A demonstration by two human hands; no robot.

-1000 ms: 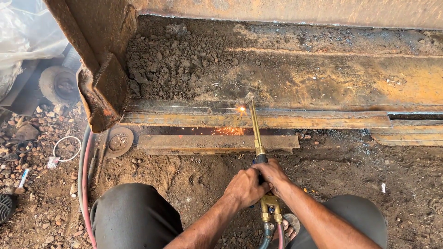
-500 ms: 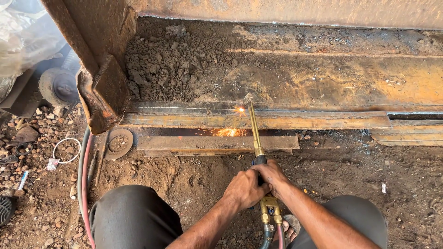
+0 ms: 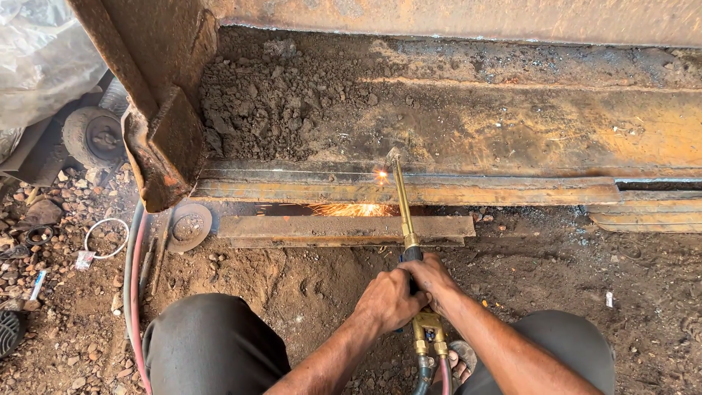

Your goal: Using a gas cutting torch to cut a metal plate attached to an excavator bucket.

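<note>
Since the earlier frames the torch tip has crept slightly rightward along the beam, and the spray of sparks below it has spread wider; the hands have stayed where they were.

At nine o'clock lie the hoses (image 3: pixel 133 292), red and grey, running down over the dirt past a wire ring (image 3: pixel 106 238) and a rusty disc (image 3: pixel 189 225). A loose plate (image 3: pixel 344 229) lies just below the beam (image 3: pixel 512 192), with sparks (image 3: pixel 355 210) glowing in the gap between them.

The left hand (image 3: pixel 387 300) wraps the torch (image 3: pixel 402 212) at its dark grip, fingers curled shut around it. The right hand (image 3: pixel 436 278) closes over the same grip from the two o'clock side, touching the left; its fingers are folded on the handle too. The torch runs from the brass valves (image 3: pixel 428 333) at six o'clock up to its tip at twelve, where the flame (image 3: pixel 381 174) meets the beam's edge.

The torch looks rigid, metal, moderately heavy, and pulled at the tail by the hoses, so a two-handed hold at the grip suits it. The tube near the tip is likely very hot and no place to hold. The beam looks thick, rusted and far too heavy to shift.
</note>
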